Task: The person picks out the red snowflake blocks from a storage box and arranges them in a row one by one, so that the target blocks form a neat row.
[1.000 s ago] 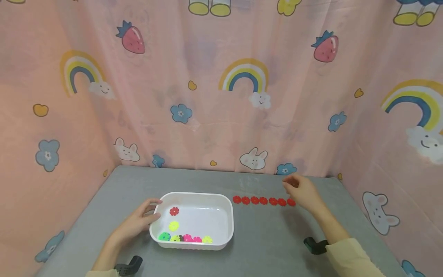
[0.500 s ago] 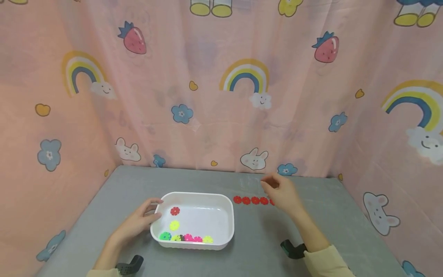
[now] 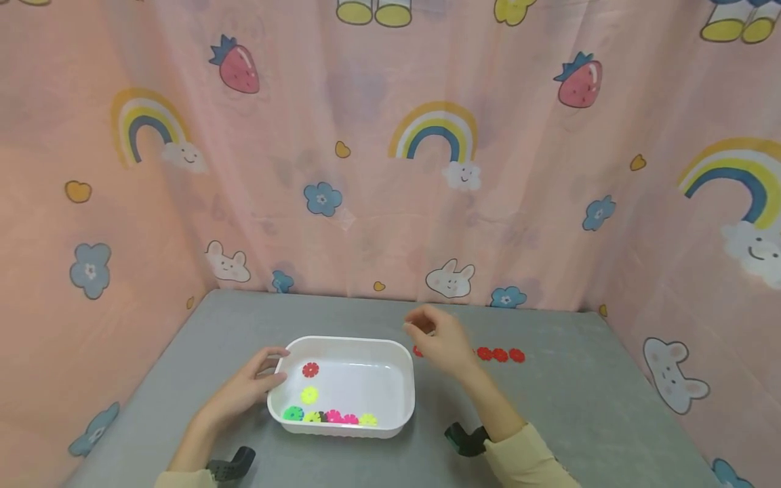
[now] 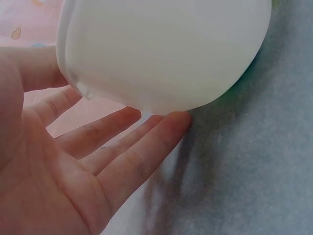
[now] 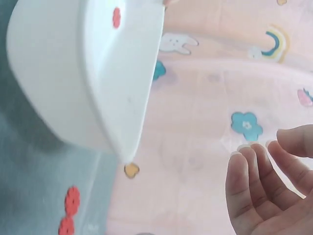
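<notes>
A white plastic tray point(image 3: 342, 429) stands on the grey table, with several notched plastic flower discs inside. My left hand point(image 3: 247, 383) holds its left end. In the left wrist view the thumb reaches over the rim and the fingers point(image 4: 142, 164) touch the outer wall. To the right of the tray lies a row of red flower discs point(image 3: 500, 355), partly hidden behind my right hand point(image 3: 442, 342). That hand hovers over the row's left part. Its fingers point(image 5: 238, 183) are loosely bent, with the thumb near them, and nothing shows between them.
Inside the tray are a red disc point(image 3: 310, 369) and a yellow disc point(image 3: 309, 395). Green, pink, yellow and dark discs line its near wall. A patterned pink curtain point(image 3: 378, 230) surrounds the back and sides of the table point(image 3: 586, 407).
My right hand has swept left above the red row, from its right end toward the tray. The right-end discs show again; several left ones are now covered. My left hand stays on the tray.
</notes>
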`<action>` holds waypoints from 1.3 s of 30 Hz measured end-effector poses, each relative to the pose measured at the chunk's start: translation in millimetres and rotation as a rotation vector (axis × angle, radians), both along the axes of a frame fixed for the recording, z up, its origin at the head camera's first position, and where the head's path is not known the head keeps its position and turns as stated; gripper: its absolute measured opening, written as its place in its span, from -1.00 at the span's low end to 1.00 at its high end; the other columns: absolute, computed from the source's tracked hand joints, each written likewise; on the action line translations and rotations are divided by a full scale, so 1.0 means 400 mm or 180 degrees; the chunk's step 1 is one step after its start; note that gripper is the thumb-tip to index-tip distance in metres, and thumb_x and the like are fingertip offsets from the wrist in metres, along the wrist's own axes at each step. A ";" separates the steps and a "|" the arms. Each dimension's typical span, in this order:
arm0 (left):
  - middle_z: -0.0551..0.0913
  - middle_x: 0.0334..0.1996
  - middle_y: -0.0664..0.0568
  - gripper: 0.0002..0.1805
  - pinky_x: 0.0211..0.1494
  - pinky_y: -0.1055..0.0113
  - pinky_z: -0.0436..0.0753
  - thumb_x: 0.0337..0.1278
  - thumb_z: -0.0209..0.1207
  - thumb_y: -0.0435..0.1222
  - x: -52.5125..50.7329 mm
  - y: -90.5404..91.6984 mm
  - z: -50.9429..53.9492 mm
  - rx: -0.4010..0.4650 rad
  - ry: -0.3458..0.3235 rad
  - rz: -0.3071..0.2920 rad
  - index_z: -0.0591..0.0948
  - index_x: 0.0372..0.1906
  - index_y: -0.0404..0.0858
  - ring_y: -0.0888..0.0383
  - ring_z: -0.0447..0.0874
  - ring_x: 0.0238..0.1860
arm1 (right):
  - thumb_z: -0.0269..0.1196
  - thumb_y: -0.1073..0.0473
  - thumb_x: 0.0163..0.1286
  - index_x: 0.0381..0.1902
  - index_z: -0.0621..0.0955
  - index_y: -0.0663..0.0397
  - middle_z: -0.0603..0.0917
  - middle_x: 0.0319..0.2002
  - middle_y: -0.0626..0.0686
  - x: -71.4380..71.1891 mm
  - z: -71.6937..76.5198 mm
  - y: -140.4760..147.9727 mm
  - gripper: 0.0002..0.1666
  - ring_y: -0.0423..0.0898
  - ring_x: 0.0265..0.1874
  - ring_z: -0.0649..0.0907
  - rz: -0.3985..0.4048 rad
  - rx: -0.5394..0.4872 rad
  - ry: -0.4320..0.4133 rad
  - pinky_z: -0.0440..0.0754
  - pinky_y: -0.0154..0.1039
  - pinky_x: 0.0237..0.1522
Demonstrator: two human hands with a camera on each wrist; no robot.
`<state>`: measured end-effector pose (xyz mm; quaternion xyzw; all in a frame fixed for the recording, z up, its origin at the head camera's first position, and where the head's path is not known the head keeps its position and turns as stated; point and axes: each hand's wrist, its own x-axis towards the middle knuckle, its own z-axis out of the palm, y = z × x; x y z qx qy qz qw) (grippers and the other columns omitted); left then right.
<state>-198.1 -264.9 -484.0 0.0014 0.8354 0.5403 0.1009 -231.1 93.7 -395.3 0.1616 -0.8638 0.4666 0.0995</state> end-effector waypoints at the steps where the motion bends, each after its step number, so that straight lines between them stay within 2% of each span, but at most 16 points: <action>1: 0.30 0.42 -0.38 -0.45 0.11 -0.13 0.66 0.41 0.22 -0.16 -0.001 0.000 0.000 0.0000 0.0010 0.0001 0.37 0.39 -0.17 -0.41 0.32 0.39 | 0.31 0.24 0.41 -0.08 0.69 0.13 0.71 -0.23 0.02 0.001 0.000 -0.012 -0.84 -0.07 -0.29 0.63 0.0038 -0.0024 -0.0023 0.68 -0.25 -0.33; 6: 0.31 0.42 -0.37 -0.47 0.12 -0.14 0.65 0.40 0.22 -0.18 0.001 0.003 0.000 0.0007 0.0006 0.0028 0.38 0.37 -0.16 -0.40 0.32 0.39 | 0.27 0.24 0.44 -0.04 0.67 0.15 0.67 -0.24 0.01 0.002 -0.009 -0.072 -0.82 -0.08 -0.33 0.62 0.0267 -0.0101 -0.0237 0.70 -0.25 -0.34; 12: 0.36 0.39 -0.31 -0.50 0.13 -0.13 0.65 0.39 0.22 -0.21 -0.004 0.007 -0.005 0.0068 -0.0003 0.0098 0.41 0.35 -0.14 -0.33 0.40 0.34 | 0.27 0.20 0.45 -0.03 0.67 0.14 0.66 -0.24 -0.01 -0.002 -0.033 -0.137 -0.80 -0.07 -0.27 0.60 0.0463 -0.0035 -0.0263 0.65 -0.24 -0.28; 21: 0.37 0.37 -0.30 -0.49 0.11 -0.08 0.68 0.38 0.23 -0.21 -0.006 0.005 -0.007 0.0145 -0.0021 0.0107 0.40 0.35 -0.14 -0.27 0.46 0.30 | 0.29 0.14 0.45 -0.01 0.66 0.10 0.64 -0.24 -0.05 -0.004 -0.072 -0.227 -0.77 -0.10 -0.24 0.58 0.0525 0.0083 -0.0437 0.64 -0.24 -0.22; 27: 0.34 0.38 -0.36 -0.46 0.10 -0.09 0.68 0.41 0.21 -0.20 -0.003 0.002 -0.005 0.0123 -0.0007 0.0023 0.35 0.38 -0.18 -0.28 0.47 0.27 | 0.28 0.15 0.45 -0.01 0.66 0.07 0.62 -0.26 -0.06 -0.005 -0.090 -0.272 -0.78 -0.10 -0.23 0.58 0.0582 0.0139 -0.0564 0.63 -0.22 -0.21; 39: 0.32 0.40 -0.36 -0.49 0.10 -0.10 0.67 0.41 0.21 -0.21 -0.008 0.001 -0.008 0.0106 -0.0046 0.0052 0.37 0.37 -0.16 -0.32 0.41 0.33 | 0.32 0.16 0.41 0.01 0.64 0.07 0.58 -0.35 -0.07 -0.020 -0.142 -0.339 -0.75 -0.16 -0.40 0.53 0.0649 0.0366 -0.0869 0.56 -0.33 -0.42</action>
